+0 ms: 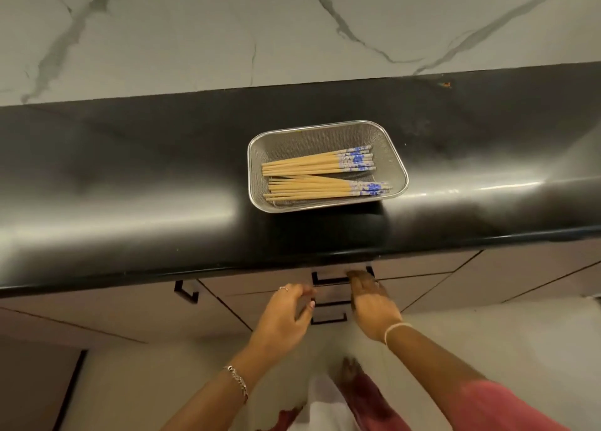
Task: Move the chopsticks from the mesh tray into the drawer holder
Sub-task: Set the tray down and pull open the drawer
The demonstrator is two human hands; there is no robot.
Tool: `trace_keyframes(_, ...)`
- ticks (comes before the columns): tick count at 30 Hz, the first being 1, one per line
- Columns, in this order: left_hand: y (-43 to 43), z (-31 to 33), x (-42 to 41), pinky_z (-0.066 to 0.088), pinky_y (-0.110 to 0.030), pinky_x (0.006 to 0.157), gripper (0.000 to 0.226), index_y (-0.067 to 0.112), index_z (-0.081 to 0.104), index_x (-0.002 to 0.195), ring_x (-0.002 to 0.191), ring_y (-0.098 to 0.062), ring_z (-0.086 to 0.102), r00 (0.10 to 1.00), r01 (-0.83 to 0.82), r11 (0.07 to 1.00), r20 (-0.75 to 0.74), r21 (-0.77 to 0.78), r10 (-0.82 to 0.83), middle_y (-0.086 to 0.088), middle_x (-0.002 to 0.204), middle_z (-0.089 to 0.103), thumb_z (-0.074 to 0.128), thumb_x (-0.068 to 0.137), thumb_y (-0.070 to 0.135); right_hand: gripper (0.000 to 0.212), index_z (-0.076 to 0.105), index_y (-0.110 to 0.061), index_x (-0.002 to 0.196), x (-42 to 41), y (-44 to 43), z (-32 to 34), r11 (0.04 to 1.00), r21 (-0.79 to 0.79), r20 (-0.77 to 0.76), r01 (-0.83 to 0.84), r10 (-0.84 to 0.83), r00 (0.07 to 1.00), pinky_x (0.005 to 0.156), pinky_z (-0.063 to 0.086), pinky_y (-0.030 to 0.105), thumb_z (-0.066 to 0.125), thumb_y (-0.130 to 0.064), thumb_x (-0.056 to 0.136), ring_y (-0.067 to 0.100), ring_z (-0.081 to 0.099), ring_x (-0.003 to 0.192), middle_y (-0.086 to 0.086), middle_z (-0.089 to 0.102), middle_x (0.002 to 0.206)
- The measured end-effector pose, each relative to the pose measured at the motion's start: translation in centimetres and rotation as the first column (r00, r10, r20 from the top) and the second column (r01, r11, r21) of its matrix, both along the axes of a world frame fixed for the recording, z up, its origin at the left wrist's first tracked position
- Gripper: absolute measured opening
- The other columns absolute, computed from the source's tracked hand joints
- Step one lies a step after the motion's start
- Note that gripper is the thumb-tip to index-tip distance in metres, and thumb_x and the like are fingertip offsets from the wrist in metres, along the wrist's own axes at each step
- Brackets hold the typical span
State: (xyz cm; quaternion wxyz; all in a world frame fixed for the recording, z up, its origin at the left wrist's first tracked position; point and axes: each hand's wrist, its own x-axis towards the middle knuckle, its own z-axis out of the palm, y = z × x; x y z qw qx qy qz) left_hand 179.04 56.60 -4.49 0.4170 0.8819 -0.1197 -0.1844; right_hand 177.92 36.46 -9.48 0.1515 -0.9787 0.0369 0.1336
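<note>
A steel mesh tray [257, 176] sits on the black counter, right of centre. Several wooden chopsticks [312, 176] with blue-and-white patterned ends lie in it in two bundles, tips to the left. Below the counter edge the top drawer [260, 285] is closed, with a black bar handle [328, 280]. My right hand [370, 303] reaches up to the right end of that handle, fingers touching or curling on it. My left hand [286, 316] hovers just left of the handle, fingers apart, holding nothing. The drawer holder is hidden.
The black counter [130, 186] runs across the view with a marble wall [195, 33] behind. More drawers with black handles [328, 318] stack below the top one. Another cabinet handle [187, 292] is at the left. My feet stand on a pale floor.
</note>
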Motion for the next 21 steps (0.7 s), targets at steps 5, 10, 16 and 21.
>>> trace_keyframes(5, -0.1, -0.5, -0.8, 0.036, -0.016, 0.096, 0.03, 0.026, 0.053, 0.126, 0.114, 0.0, 0.043, 0.989, 0.114, 0.982, 0.078, 0.15, -0.127, 0.016, 0.117, 0.049, 0.052, 0.097, 0.03, 0.075, 0.024, -0.01, 0.147, 3.1, 1.1, 0.1, 0.986, -0.156, -0.194, -0.063, 0.032, 0.98, 0.115, 0.026, 0.038, 0.061, -0.005, 0.082, 0.031, 0.031, 0.139, 0.012, 0.031, 0.152)
trace_keyframes(10, -0.6, -0.7, -1.7, 0.041, -0.019, 0.093, 0.029, 0.023, 0.054, 0.125, 0.113, -0.007, 0.046, 0.975, 0.099, 0.976, 0.179, 0.192, -0.134, 0.008, 0.12, 0.052, 0.049, 0.098, 0.03, 0.068, 0.031, -0.009, 0.144, 3.4, 1.6, -0.1, 0.972, -0.218, -0.223, -0.081, 0.031, 0.974, 0.112, 0.033, 0.038, 0.061, -0.007, 0.083, 0.031, 0.037, 0.135, 0.014, 0.038, 0.147)
trace_keyframes(16, -1.9, 0.2, -2.4, 0.035, -0.021, 0.103, 0.036, 0.023, 0.049, 0.136, 0.128, -0.009, 0.035, 0.931, 0.071, 0.964, 0.33, 0.255, -0.155, 0.005, 0.135, 0.045, 0.041, 0.101, 0.025, 0.061, 0.034, -0.007, 0.14, 1.9, 1.7, -1.2, 0.963, -0.253, -0.178, -0.097, 0.052, 0.983, 0.107, 0.039, 0.037, 0.059, -0.011, 0.084, 0.031, 0.044, 0.128, 0.015, 0.044, 0.14)
trace_keyframes(21, -2.5, 0.2, -3.4, 0.034, -0.034, 0.112, 0.047, 0.019, 0.039, 0.146, 0.138, -0.016, 0.029, 0.899, 0.043, 0.938, 0.397, 0.344, -0.187, 0.0, 0.147, 0.039, 0.042, 0.099, 0.011, 0.046, 0.048, -0.009, 0.13, -0.7, 1.2, -1.8, 0.983, -0.177, -0.101, -0.053, 0.036, 0.994, 0.095, 0.05, 0.038, 0.055, -0.005, 0.085, 0.028, 0.055, 0.115, 0.012, 0.057, 0.126)
